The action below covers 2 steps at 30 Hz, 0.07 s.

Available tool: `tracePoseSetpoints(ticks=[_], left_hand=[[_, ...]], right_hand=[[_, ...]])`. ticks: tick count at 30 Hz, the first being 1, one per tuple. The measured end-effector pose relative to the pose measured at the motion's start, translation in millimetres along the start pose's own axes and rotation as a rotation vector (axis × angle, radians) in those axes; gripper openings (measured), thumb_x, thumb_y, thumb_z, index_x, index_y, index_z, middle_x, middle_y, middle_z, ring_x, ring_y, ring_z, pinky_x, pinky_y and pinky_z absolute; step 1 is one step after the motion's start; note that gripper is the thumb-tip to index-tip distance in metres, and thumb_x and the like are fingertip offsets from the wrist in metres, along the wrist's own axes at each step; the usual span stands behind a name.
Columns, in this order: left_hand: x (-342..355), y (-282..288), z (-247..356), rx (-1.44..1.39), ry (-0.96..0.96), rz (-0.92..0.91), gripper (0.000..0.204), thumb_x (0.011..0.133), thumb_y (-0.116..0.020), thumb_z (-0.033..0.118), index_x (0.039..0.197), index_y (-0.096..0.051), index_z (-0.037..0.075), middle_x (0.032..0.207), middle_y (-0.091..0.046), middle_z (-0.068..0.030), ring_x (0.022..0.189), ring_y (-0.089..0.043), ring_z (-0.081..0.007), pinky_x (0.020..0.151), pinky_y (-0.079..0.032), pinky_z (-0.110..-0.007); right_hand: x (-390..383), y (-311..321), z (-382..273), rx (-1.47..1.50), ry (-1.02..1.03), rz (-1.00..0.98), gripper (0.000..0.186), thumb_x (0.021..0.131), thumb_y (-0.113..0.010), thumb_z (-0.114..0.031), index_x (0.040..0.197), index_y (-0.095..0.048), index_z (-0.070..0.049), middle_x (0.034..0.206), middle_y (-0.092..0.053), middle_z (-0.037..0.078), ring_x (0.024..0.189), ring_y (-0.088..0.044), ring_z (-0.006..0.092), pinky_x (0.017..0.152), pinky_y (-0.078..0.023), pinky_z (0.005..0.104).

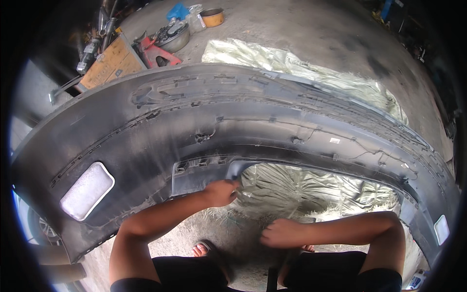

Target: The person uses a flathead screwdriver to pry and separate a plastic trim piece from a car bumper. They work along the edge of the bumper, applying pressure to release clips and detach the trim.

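Observation:
A large dark grey car bumper (165,126) lies with its inner side up, curving across the floor in front of me. A thin wiring harness (248,120) with small connectors runs along it. At the edge of the bumper's middle cut-out, my left hand (223,193) is closed, its fingertips by the corner; what they grip is hidden. My right hand (283,233) hangs in a loose fist above the floor, nearer to me and apart from the bumper. Whether it holds anything is not visible. Pale woven sacking (277,187) shows through the cut-out.
More sacking (272,56) lies beyond the bumper. At the far left are a wooden box (114,63), a red jack stand (158,52), a basin of parts (175,41) and an orange pot (212,18). A plastic bottle (417,280) stands at the lower right.

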State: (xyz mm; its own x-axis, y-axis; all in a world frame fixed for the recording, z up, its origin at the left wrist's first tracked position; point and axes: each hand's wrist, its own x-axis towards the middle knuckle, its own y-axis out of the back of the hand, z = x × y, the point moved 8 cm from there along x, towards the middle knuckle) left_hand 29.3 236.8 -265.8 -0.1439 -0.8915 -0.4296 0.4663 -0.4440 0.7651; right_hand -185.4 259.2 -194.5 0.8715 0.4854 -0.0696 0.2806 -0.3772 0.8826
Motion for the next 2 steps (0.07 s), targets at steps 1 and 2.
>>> tracePoseSetpoints(ticks=[1, 2], left_hand=[[5.4, 3.2, -0.6, -0.043, 0.039, 0.049, 0.036, 0.095, -0.063, 0.027, 0.126, -0.058, 0.008, 0.104, -0.07, -0.0207, 0.1, -0.069, -0.0406, 0.085, -0.055, -0.051], [9.7, 2.5, 0.1, -0.033, 0.024, 0.053, 0.036, 0.095, -0.063, 0.027, 0.126, -0.058, 0.008, 0.104, -0.07, -0.0207, 0.1, -0.069, -0.0406, 0.085, -0.055, -0.051]], right_hand=[[8.0, 13.4, -0.1, 0.005, -0.022, 0.113, 0.008, 0.087, -0.061, -0.02, 0.091, -0.064, -0.014, 0.086, -0.066, 0.003, 0.078, -0.069, 0.0267, 0.064, -0.053, 0.0399], [13.2, 22.5, 1.1, 0.024, -0.034, 0.185, 0.009, 0.086, -0.063, -0.019, 0.092, -0.064, -0.013, 0.087, -0.066, 0.004, 0.08, -0.069, 0.0275, 0.066, -0.054, 0.0406]])
